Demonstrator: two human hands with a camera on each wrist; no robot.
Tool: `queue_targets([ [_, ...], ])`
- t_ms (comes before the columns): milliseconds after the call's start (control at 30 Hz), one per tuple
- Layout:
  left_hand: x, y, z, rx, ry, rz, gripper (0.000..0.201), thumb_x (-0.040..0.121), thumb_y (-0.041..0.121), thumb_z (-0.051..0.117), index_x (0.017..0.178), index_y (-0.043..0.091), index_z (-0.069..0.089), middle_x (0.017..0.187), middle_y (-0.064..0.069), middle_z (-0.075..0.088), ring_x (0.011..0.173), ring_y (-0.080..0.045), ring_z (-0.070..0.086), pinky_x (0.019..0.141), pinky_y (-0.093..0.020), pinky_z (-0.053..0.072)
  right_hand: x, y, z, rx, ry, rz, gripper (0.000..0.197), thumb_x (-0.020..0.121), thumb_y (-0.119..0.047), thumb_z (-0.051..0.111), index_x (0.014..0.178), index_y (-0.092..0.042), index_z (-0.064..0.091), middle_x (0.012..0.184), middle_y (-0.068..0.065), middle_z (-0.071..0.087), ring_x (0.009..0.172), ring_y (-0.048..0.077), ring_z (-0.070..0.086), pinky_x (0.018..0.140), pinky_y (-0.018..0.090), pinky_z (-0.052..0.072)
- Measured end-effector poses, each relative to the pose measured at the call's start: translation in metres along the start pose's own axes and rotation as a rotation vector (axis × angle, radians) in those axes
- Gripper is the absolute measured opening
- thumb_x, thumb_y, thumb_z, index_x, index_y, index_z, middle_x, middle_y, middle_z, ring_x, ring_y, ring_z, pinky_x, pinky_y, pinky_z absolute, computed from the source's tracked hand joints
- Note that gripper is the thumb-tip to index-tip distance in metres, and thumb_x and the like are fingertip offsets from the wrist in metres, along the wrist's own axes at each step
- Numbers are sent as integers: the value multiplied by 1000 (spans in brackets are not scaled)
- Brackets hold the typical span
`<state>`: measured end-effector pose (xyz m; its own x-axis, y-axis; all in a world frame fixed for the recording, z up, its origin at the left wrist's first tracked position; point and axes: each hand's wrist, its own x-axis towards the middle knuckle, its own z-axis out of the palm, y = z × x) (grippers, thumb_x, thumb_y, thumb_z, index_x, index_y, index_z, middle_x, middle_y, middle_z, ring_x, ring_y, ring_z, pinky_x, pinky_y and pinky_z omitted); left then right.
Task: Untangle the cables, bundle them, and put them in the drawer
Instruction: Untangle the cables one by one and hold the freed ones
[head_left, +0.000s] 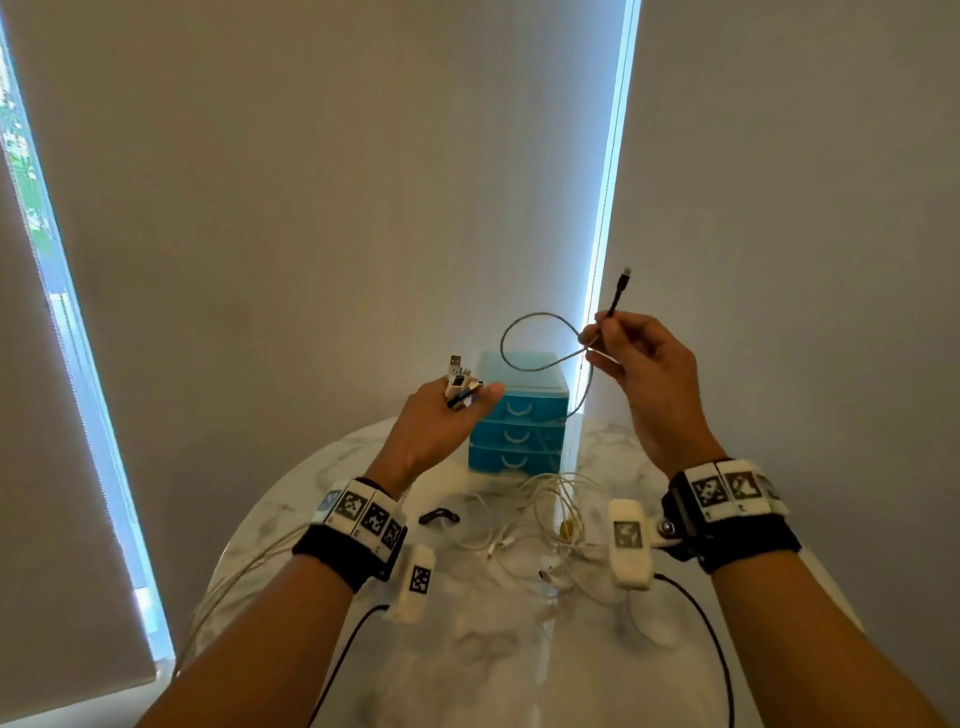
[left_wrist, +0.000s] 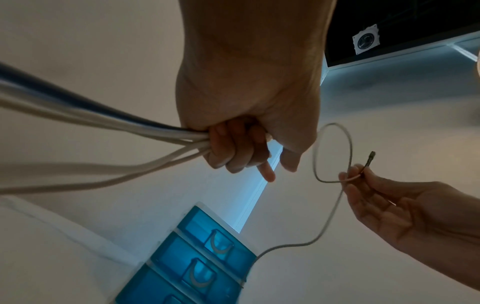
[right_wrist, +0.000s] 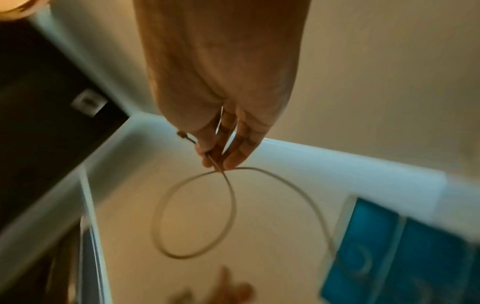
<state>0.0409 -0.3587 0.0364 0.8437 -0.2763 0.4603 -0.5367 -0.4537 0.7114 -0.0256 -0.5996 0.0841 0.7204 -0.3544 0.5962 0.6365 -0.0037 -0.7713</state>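
Note:
My left hand (head_left: 441, 421) (left_wrist: 244, 152) is raised above the table and grips several cables near their plug ends (head_left: 460, 382); the white and dark cords (left_wrist: 91, 127) trail off to the left. My right hand (head_left: 639, 364) (right_wrist: 221, 152) pinches a thin grey cable (head_left: 530, 338) (left_wrist: 335, 152) (right_wrist: 197, 214) just below its plug (head_left: 621, 291), where it crosses itself in a loop. That cable hangs down past the blue three-drawer box (head_left: 519, 415) (left_wrist: 197, 259) (right_wrist: 405, 253), whose drawers look closed. A tangle of white cables (head_left: 545, 519) lies on the table.
The round marble table (head_left: 467, 649) carries the drawer box at its far edge. A small black tie (head_left: 439, 516) lies left of the tangle. Roller blinds (head_left: 311, 208) hang behind, with bright window strips between them.

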Motion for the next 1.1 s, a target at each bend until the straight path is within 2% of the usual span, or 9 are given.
queue_targets([
  [67, -2, 5, 7, -62, 33, 34, 52, 100, 75, 50, 100, 29, 73, 99, 0, 77, 95, -18, 71, 85, -41, 56, -5, 7, -1, -69, -1, -7, 19, 108, -19, 63, 121, -9, 73, 110, 10, 80, 111, 23, 76, 93, 36, 63],
  [133, -7, 13, 12, -189, 81, 48, 47, 99, 74, 52, 115, 36, 74, 109, 10, 77, 103, -6, 71, 85, -30, 56, -16, 21, -2, -88, 31, 36, 19, 108, -21, 63, 120, -10, 73, 108, 8, 81, 110, 21, 77, 91, 37, 64],
  [267, -11, 18, 25, -309, -68, 44, 50, 96, 77, 54, 126, 43, 75, 113, 22, 77, 104, 10, 70, 91, -21, 55, -46, 59, -3, 34, 101, 170, 21, 107, -23, 65, 120, -9, 73, 109, 11, 81, 110, 24, 76, 90, 38, 64],
  [467, -4, 4, 34, -145, -88, 38, 37, 96, 63, 70, 104, 31, 84, 98, 15, 81, 91, 0, 75, 86, -33, 62, -70, 85, -11, 290, 137, 291, 30, 105, -26, 64, 126, -6, 71, 121, 13, 76, 121, 23, 72, 93, 31, 59],
  [600, -2, 10, 36, -301, 116, -47, 37, 102, 47, 69, 76, 21, 78, 63, 21, 69, 57, 5, 61, 60, -18, 44, -79, 92, -24, 187, -110, 308, 41, 92, -31, 75, 124, -4, 71, 133, 1, 75, 126, 24, 71, 101, 38, 58],
  [733, -1, 17, 42, -382, 147, -115, 33, 98, 37, 73, 70, 19, 72, 49, 17, 55, 45, 0, 46, 57, -29, 36, -92, 98, -30, -33, -393, 373, 29, 87, -13, 84, 113, -2, 76, 122, 7, 78, 105, 22, 73, 82, 28, 57],
  [867, 1, 17, 36, -389, 216, -140, 32, 94, 37, 76, 67, 19, 73, 54, 15, 56, 51, -4, 45, 59, -31, 38, -93, 96, -31, -111, -397, 407, 27, 87, -10, 87, 113, -14, 79, 114, 7, 80, 96, 21, 74, 74, 25, 56],
  [967, 6, 18, 23, -356, 358, -151, 36, 96, 50, 73, 81, 18, 80, 65, 10, 68, 66, -8, 58, 73, -33, 48, -87, 98, -36, -8, -292, 381, 11, 92, -10, 80, 102, -14, 79, 91, 7, 74, 74, 16, 58, 64, 25, 43],
  [1100, 11, 26, 14, -348, 322, -129, 22, 101, 44, 68, 105, 25, 81, 100, 7, 78, 94, -6, 68, 89, -33, 51, -85, 93, -31, 251, -310, 397, 11, 88, -17, 58, 94, -8, 54, 95, 25, 71, 64, 24, 52, 62, 34, 37],
])
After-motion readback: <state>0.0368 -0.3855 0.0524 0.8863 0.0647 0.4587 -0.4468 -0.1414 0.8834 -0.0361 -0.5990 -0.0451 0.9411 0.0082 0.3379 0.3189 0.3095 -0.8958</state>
